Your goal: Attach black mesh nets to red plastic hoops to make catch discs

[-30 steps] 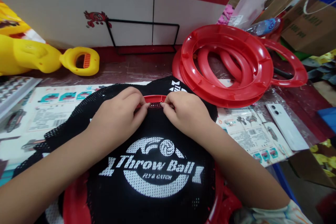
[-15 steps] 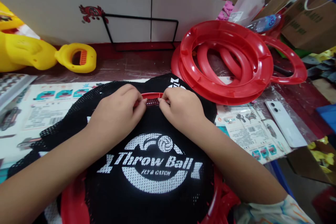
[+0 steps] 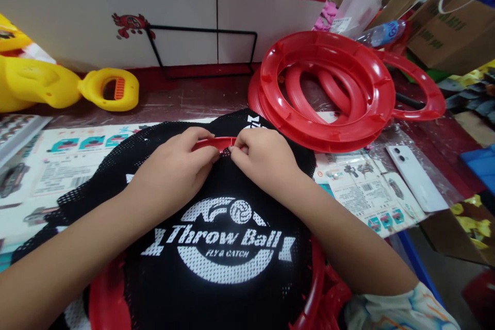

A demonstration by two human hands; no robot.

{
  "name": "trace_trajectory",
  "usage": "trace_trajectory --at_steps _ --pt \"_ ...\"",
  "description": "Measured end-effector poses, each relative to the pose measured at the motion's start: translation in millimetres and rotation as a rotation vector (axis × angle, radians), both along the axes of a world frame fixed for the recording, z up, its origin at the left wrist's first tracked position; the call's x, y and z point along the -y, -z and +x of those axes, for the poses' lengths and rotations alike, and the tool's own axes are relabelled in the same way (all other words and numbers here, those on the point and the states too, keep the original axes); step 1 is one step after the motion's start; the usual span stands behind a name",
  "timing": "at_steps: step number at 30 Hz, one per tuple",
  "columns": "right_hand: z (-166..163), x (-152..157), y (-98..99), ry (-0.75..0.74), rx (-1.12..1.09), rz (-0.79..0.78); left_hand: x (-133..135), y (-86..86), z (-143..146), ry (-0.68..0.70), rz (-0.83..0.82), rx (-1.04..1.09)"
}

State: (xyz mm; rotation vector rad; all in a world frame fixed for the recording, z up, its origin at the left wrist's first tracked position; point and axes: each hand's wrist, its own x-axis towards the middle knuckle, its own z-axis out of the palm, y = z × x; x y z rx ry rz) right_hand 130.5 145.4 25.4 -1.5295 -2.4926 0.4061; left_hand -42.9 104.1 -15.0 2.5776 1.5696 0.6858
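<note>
A black mesh net (image 3: 228, 278) printed "Throw Ball Fly & Catch" in white lies stretched over a red plastic ring (image 3: 108, 304) in front of me. At the ring's far rim (image 3: 216, 142), my left hand (image 3: 170, 172) and my right hand (image 3: 263, 160) sit side by side, fingers curled and pinching the mesh edge against the red plastic. The two hands nearly touch at the fingertips. Most of the ring is hidden under the net and my forearms.
A stack of red rings (image 3: 328, 93) leans at the back right. A white phone (image 3: 415, 178) lies on printed packaging sheets (image 3: 367, 193). Yellow plastic toys (image 3: 108, 88) sit at the back left, cardboard boxes (image 3: 444, 26) at the far right, a white-and-red panel (image 3: 154, 5) behind.
My hands have closed the gap between them on the far rim, the fingertips coming together over the mesh edge. The view has shifted slightly right.
</note>
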Motion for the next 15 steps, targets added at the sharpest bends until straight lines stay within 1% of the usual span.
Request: trace_trajectory --at_steps 4,6,10,15 --pt "9.9 -5.5 -5.9 -0.027 -0.200 -0.143 0.4 -1.6 0.2 -0.021 -0.050 -0.047" --pt "13.1 -8.9 -6.8 -0.020 -0.248 -0.188 0.8 -2.1 -0.1 -0.028 -0.059 -0.048" --pt "14.2 -13.4 -5.3 -0.010 -0.245 -0.224 0.8 -2.3 -1.2 -0.020 -0.063 -0.025" --pt "13.2 -14.2 -3.8 -0.010 -0.213 -0.212 0.9 -1.9 -1.7 -0.010 -0.063 -0.006"
